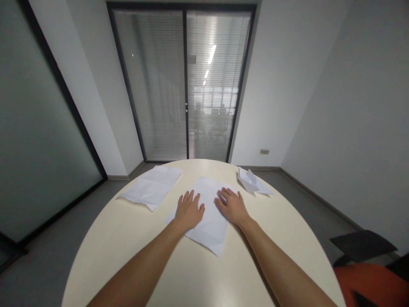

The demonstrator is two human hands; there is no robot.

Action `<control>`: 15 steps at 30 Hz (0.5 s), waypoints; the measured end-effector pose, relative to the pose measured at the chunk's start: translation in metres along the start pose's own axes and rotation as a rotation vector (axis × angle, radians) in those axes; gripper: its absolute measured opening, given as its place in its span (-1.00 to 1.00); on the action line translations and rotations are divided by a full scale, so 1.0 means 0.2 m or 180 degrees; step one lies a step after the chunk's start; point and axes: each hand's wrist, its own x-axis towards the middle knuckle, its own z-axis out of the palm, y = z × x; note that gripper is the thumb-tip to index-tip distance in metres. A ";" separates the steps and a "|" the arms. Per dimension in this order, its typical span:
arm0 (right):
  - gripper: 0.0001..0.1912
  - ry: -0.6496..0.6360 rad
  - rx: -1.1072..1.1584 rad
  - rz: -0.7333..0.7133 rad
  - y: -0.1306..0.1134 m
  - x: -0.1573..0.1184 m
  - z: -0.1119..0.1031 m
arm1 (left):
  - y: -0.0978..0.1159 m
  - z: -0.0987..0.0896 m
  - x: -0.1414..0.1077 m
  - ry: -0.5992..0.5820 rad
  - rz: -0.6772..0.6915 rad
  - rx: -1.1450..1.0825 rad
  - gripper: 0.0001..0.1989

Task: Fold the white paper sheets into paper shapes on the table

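The middle sheet of paper (209, 230) lies near the centre of the round table (105, 251), between the two hands, with its near corner pointing toward the person. The left hand (189, 212) is laid over its left part, fingers loosely spread and thumb out toward the right; the right hand (233, 207) is at its right side, fingers parted and a little bent. Both sets of fingers are released, with nothing grasped. To press this sheet well, the palms would best bear down evenly and slide slowly outward from the middle, so that the creases open toward the edges instead of bunching between the hands. One hand should anchor the paper while the other strokes, since a thin sheet could skid or turn on a smooth top. Light pressure near the corners would lower the risk of a tear or a fresh fold. The sheet itself is white and blank where it shows, set at a slant, with soft creases and a slightly wavy near edge; its far part runs beyond the fingertips, and the hands hide some of both sides. Apart from it, a creased left sheet (153, 186) lies at the far left, and a folded paper (251, 181) stands partly raised at the far right.
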 end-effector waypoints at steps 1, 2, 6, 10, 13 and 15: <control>-0.52 -0.0059 0.0113 -0.0171 -0.01 0.00 0.00 | 0.00 -0.01 0.00 0.0078 -0.0051 0.0052 -0.47; -0.51 -0.0139 0.0207 -0.0320 -0.01 0.00 0.00 | 0.00 -0.02 0.00 0.0156 -0.0072 0.0092 -0.49; -0.48 -0.0360 0.0306 -0.0514 -0.01 -0.01 0.02 | -0.01 -0.06 0.00 0.0352 0.0029 0.0087 -0.54; -0.45 -0.0516 0.0358 -0.0445 0.00 -0.01 0.01 | -0.03 -0.05 0.01 0.0339 0.0131 -0.0055 -0.55; -0.46 -0.0546 0.0359 -0.0431 0.01 0.00 0.00 | -0.04 -0.03 0.02 0.0175 0.0361 -0.0149 -0.53; -0.47 -0.0515 0.0341 -0.0440 0.01 0.00 0.00 | -0.05 -0.01 0.02 0.0055 0.0467 -0.0192 -0.51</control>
